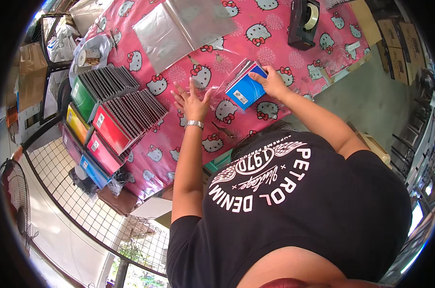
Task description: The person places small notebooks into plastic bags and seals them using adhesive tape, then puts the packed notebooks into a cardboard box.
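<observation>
A small stack of spiral notebooks with a blue cover is in my right hand. The thumb lies on the top cover and the fingers go underneath, out of sight. Thin clear plastic film shows at the left side of the stack, between it and my left hand; how far it wraps the notebooks I cannot tell. My left hand is raised over the pink tablecloth with its fingers spread, a metal-band watch on its wrist. It appears to hold nothing.
Piled spiral notebooks, green, red and other colours, stand at the table's left. Flat clear plastic bags lie at the far side. A black tape dispenser sits far right; cardboard boxes stand beyond. Black wire mesh curves at lower left.
</observation>
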Motion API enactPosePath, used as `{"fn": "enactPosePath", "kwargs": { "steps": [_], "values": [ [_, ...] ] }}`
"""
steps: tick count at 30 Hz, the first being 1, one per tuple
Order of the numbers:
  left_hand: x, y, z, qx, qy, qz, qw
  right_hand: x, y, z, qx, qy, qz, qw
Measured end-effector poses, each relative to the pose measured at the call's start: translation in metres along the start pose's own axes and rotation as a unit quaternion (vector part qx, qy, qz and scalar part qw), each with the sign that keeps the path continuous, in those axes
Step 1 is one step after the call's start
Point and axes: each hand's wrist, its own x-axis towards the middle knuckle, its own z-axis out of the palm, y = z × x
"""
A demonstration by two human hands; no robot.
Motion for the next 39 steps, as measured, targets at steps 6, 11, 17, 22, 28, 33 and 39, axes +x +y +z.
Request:
{"fn": "enactPosePath", "kwargs": {
  "steps": [6,11,17,22,28,33,39],
  "values": [
    [0.005,-0.016,0.015,-0.038,0.109,0.069,0.991,0.001,-0.02,0.029,0.065,-0.091,-0.035,0.993],
    [-0.016,-0.027,0.013,0.194,0.041,0.166,0.966,0.014,-0.001,0.037,0.073,-0.087,-0.003,0.994],
    [-0.011,-0.02,-0.01,0.123,-0.092,0.112,0.982,0.034,-0.009,0.038,0.112,-0.037,0.031,0.993],
    [-0.053,0.012,-0.005,-0.166,0.06,0.352,0.919,0.029,-0.021,0.04,0.007,0.009,0.046,0.999],
    [-0.091,0.038,0.025,-0.005,0.096,0.317,0.943,0.021,-0.023,0.047,-0.072,0.041,0.028,0.996],
    [-0.093,0.059,0.029,0.15,0.067,0.374,0.913,0.018,-0.034,0.044,-0.217,0.047,0.014,0.975],
    [-0.099,0.049,0.007,-0.005,0.037,0.353,0.935,0.018,-0.026,0.036,-0.177,0.13,-0.024,0.975]
  ]
}}
